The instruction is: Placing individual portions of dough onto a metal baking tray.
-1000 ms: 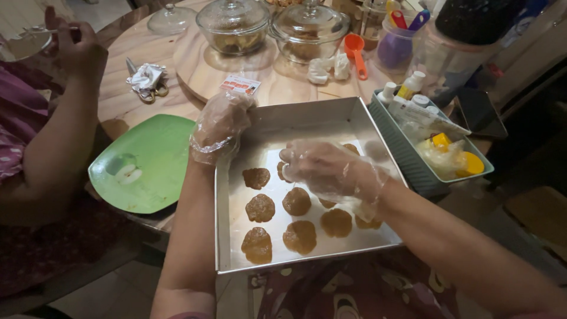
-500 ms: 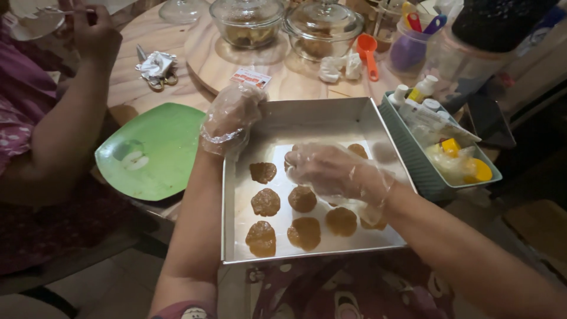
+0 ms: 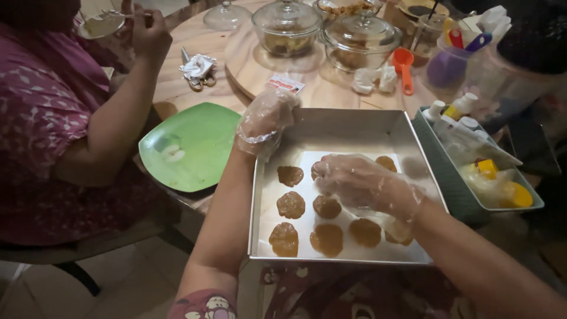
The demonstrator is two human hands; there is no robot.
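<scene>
Brown dough rounds [image 3: 326,208] lie flat on paper-lined metal tray [image 3: 348,121], tray at centre, overhanging table edge toward 6 o'clock.

Right hand [image 3: 363,184], gloved, fingers curled low over rounds near tray middle; whether it pinches dough, cannot tell.

Left hand [image 3: 266,118], gloved, loosely closed on tray's 10 o'clock corner rim.

Risks, judged: loose glove drags soft rounds out of shape; overhanging tray tips if rim grip slips.

Green plate [image 3: 192,147] at 9 o'clock, near; bin of bottles [image 3: 472,171] at 3 o'clock, just beside.

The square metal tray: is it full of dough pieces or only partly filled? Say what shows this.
Partly filled. The metal tray holds several flat brown dough pieces toward its near side; its far strip is bare.
</scene>
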